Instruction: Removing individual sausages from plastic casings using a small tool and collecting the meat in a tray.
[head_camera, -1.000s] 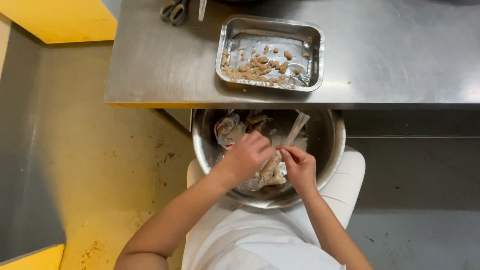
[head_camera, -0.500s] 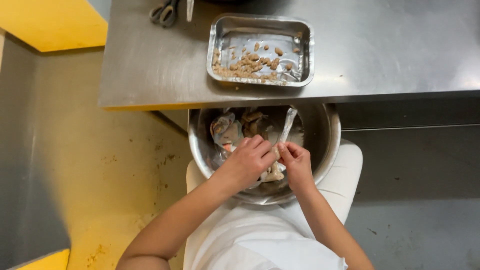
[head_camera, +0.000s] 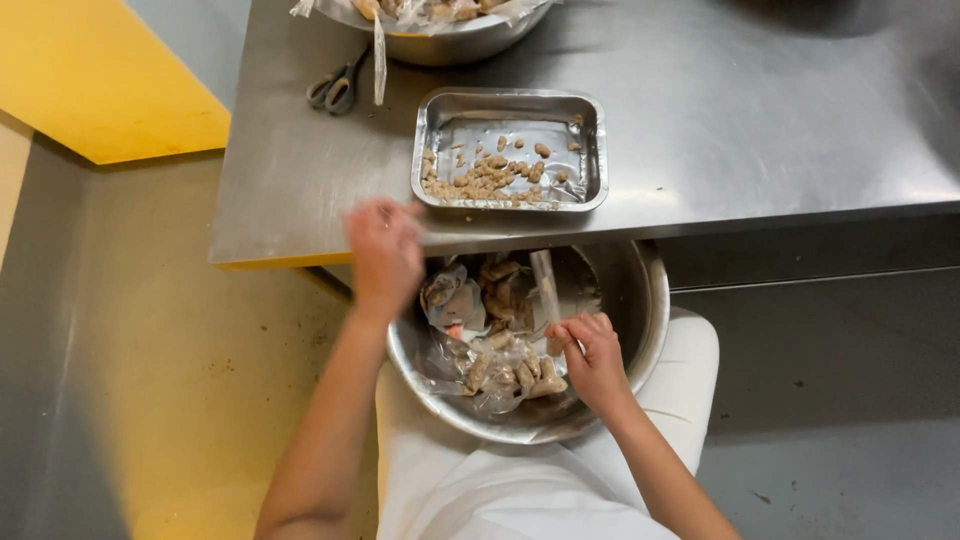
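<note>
A round steel bowl (head_camera: 645, 330) rests on my lap, holding clear plastic wrappers and pale brown sausage-like pieces (head_camera: 500, 365). My right hand (head_camera: 592, 358) is inside the bowl, fingers closed on a thin strip of clear casing (head_camera: 545, 285) that sticks upward. My left hand (head_camera: 384, 252) is raised and blurred at the table edge, left of the bowl and below the rectangular steel tray (head_camera: 592, 150). Whether it holds anything is unclear. The tray carries several small brown chunks (head_camera: 485, 175).
The steel table (head_camera: 760, 110) spans the top. Scissors (head_camera: 335, 90) lie at its left, next to a second steel bowl (head_camera: 450, 45) with wrapped pieces and a hanging plastic strip. Yellow-edged floor lies left; grey floor lies right.
My left hand has left the bowl and risen to the table edge near the tray. My right hand stays in the bowl on the casing. The view has tilted up toward the table.
</note>
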